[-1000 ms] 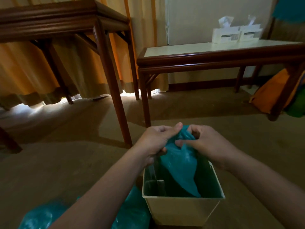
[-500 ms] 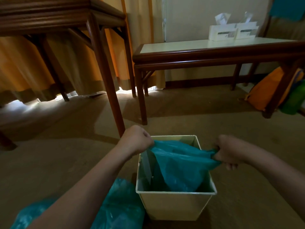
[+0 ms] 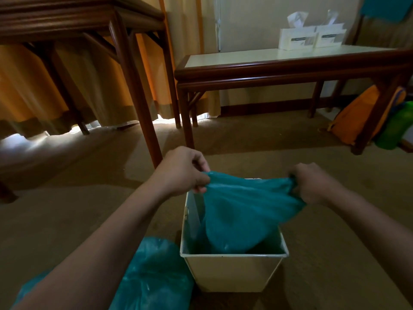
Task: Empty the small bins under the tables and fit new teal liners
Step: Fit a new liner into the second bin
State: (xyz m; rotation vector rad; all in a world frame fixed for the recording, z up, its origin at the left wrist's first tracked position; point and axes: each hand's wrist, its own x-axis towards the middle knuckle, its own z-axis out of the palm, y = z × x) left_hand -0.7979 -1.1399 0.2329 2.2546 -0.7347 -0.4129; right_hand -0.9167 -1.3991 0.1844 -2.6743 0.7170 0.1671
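Raised since before, both hands [image 3: 183, 170] [image 3: 311, 184] pinch the teal liner [image 3: 243, 211] above the bin [image 3: 232, 274].

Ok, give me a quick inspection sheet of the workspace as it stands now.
Surface: carpet floor, no spills seen.
Job's things: cream bin upright on the carpet; teal liner stretched above its mouth, its bottom hanging inside, not yet over the rim.
Clutter: filled teal bag beside the bin.
Grippers: left hand and right hand each grip a liner edge.
Cables: nothing seen.
Surroundings: two wooden tables, tissue boxes on the far table, orange bag, curtains.
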